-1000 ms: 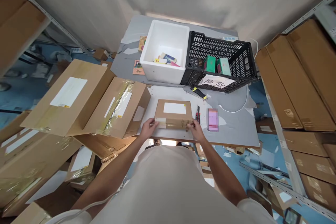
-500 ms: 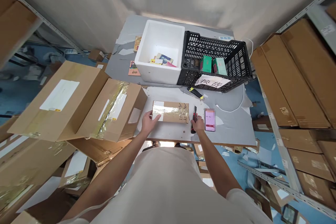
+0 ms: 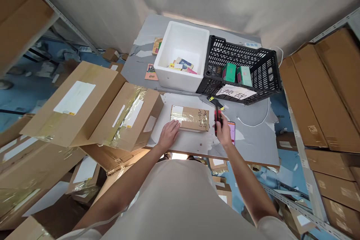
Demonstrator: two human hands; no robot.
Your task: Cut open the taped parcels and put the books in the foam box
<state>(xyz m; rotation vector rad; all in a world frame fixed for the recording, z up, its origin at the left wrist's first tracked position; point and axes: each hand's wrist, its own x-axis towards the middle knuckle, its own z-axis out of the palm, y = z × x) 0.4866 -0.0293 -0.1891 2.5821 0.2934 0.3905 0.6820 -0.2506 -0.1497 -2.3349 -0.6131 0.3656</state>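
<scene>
- Your taped carton (image 3: 194, 117) sits near the table's (image 3: 253, 144) front edge, thin bare strip between.
- Roomiest spot's right of the phone (image 3: 232, 132); two bigger cartons (image 3: 120, 112) crowd your left.
- Left hand (image 3: 169, 135) lies fairly open on that carton's left end; right hand's (image 3: 224, 132) wrapped round one utility knife (image 3: 217, 115).
- Count: one foam box (image 3: 180, 78), one black crate (image 3: 209, 88), two green boxes (image 3: 230, 72) inside the crate.
</scene>
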